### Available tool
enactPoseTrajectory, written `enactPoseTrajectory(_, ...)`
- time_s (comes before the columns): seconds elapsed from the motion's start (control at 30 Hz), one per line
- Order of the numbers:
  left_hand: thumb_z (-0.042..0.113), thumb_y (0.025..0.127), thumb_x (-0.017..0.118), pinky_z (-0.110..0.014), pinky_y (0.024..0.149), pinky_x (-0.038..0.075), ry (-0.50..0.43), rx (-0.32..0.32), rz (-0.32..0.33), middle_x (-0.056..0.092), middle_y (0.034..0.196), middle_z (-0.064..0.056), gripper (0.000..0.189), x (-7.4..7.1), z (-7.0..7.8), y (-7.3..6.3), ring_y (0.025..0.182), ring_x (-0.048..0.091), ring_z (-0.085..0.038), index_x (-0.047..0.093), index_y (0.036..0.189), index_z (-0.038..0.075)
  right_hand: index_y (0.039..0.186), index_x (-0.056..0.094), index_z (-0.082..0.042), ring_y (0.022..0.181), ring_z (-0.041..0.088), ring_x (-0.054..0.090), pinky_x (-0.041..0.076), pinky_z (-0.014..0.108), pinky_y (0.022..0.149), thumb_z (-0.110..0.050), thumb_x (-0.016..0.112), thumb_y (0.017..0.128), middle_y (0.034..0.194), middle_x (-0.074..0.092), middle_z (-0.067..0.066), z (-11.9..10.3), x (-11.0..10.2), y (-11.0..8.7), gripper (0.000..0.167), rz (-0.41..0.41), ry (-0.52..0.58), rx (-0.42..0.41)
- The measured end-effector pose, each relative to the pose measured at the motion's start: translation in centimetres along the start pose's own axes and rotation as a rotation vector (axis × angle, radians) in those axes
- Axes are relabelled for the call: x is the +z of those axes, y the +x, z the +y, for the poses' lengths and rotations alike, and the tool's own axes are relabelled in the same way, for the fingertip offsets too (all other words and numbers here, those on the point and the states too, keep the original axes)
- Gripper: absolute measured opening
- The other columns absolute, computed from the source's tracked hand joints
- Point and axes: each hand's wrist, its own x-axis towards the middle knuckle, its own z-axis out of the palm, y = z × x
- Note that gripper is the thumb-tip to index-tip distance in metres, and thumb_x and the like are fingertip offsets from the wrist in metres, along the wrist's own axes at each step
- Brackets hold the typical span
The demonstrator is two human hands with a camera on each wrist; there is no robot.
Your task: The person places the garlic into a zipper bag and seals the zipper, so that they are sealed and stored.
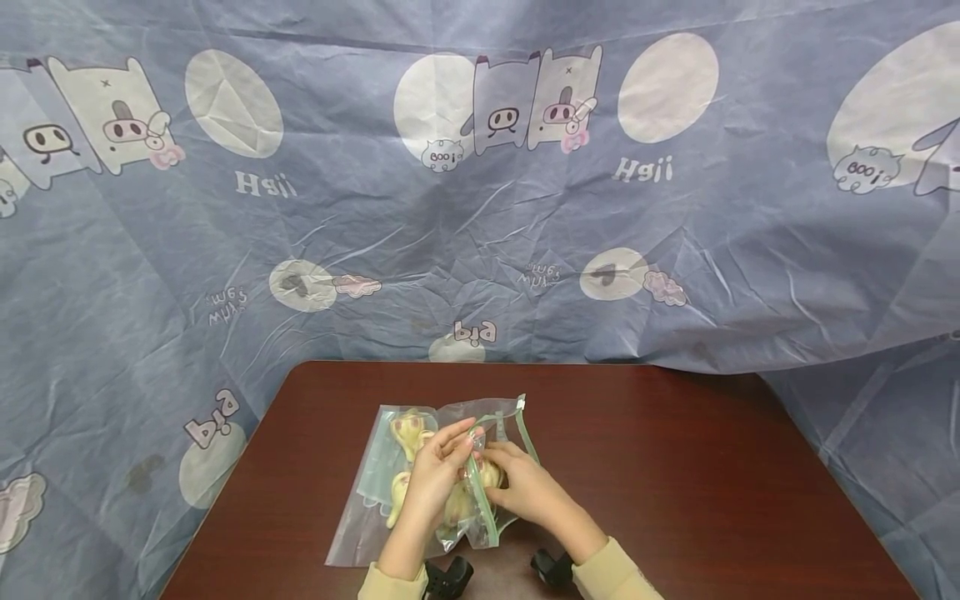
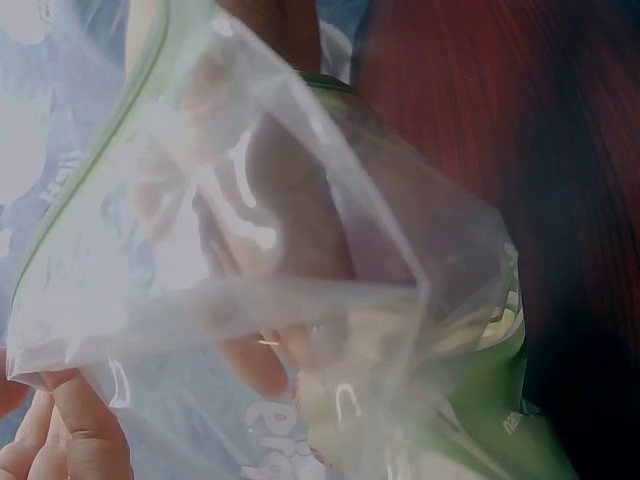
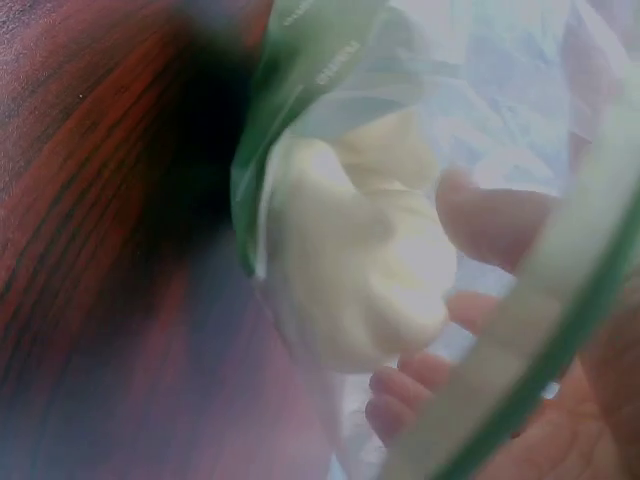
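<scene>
A clear zip bag (image 1: 517,423) with green edging lies on the table, its mouth spread towards the right. My left hand (image 1: 438,468) pinches the near lip of the mouth; in the left wrist view its fingers (image 2: 85,430) sit at the plastic edge. My right hand (image 1: 528,483) reaches in at the mouth, thumb and fingers about a pale yellow, soft-looking figure (image 1: 490,473). The right wrist view shows this pale thing (image 3: 370,250) at the fingertips, blurred. More yellow figures (image 1: 408,429) with reddish spots lie to the left, seen through plastic.
A light blue flat item (image 1: 375,471) lies under clear plastic (image 1: 352,533) at the left. The brown table (image 1: 675,467) extends to both sides. A blue printed cloth (image 1: 480,217) hangs behind it. Black wrist devices (image 1: 450,577) are on both wrists.
</scene>
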Motion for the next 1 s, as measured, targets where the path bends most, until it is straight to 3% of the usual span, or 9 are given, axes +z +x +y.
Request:
enactPoseTrajectory(0.27,0.016,0.1,0.058,-0.018,0.064,0.045,0.004,-0.009,0.004,0.064,0.132,-0.016,0.041,0.1,-0.1,-0.1,0.089,0.065,-0.007,0.053,0.138,0.002,0.126,0.064,-0.009,0.113,0.03,0.062,0.052,0.048,0.091,-0.022,0.076,0.086,0.123,0.065,0.007,-0.4,-1.7,-0.9,0.044,0.062,0.055,0.019)
enactPoseTrajectory(0.57,0.016,0.1,0.058,-0.018,0.065,0.047,0.003,-0.012,0.009,0.064,0.132,-0.016,0.042,0.1,-0.1,0.0,0.089,0.065,-0.01,0.053,0.139,0.002,0.122,0.067,-0.01,0.106,0.025,0.066,0.055,0.044,0.089,-0.02,0.073,0.089,0.118,0.067,0.002,-1.1,-3.8,-1.7,0.035,0.178,0.178,0.036)
enactPoseTrajectory(0.83,0.018,0.1,0.058,-0.018,0.065,0.046,0.011,-0.01,0.016,0.064,0.132,-0.014,0.042,0.2,-0.2,-0.1,0.086,0.065,-0.008,0.054,0.138,0.003,0.12,0.068,-0.009,0.107,0.024,0.068,0.056,0.036,0.09,-0.016,0.074,0.088,0.116,0.068,0.001,-0.6,-5.2,-2.1,0.033,0.269,0.25,0.121)
enactPoseTrajectory(1.0,0.015,0.099,0.059,-0.017,0.063,0.046,-0.01,-0.006,0.015,0.064,0.132,-0.016,0.041,0.4,-0.2,-0.1,0.085,0.065,-0.005,0.054,0.138,0.001,0.116,0.07,-0.01,0.1,0.02,0.071,0.057,0.026,0.083,-0.014,0.074,0.088,0.111,0.07,0.003,0.4,-5.9,-2.3,0.028,0.354,0.301,0.191)
